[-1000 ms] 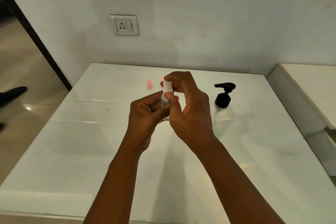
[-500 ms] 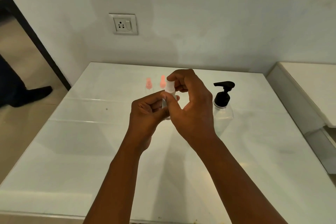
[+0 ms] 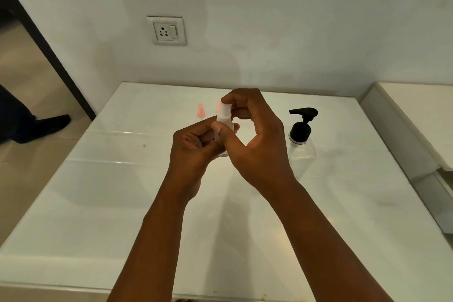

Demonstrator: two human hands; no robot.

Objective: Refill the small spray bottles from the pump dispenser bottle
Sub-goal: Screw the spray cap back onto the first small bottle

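Observation:
I hold a small clear spray bottle with a white cap upright above the middle of the white table. My left hand wraps its lower body, which is mostly hidden. My right hand pinches the white cap between thumb and fingers. The clear pump dispenser bottle with a black pump head stands on the table just right of my right hand. Behind my hands stand two small bottles with pink caps: one in plain sight, the other half hidden by the white cap.
A wall with a socket plate closes off the table's far edge. Another white surface stands to the right across a narrow gap. At the left, on the floor, a person's dark shoe and trouser leg are in view.
My right hand has turned on the white cap, its fingers shifting around it. The bottle stays in the same place. The person's foot at the left has moved.

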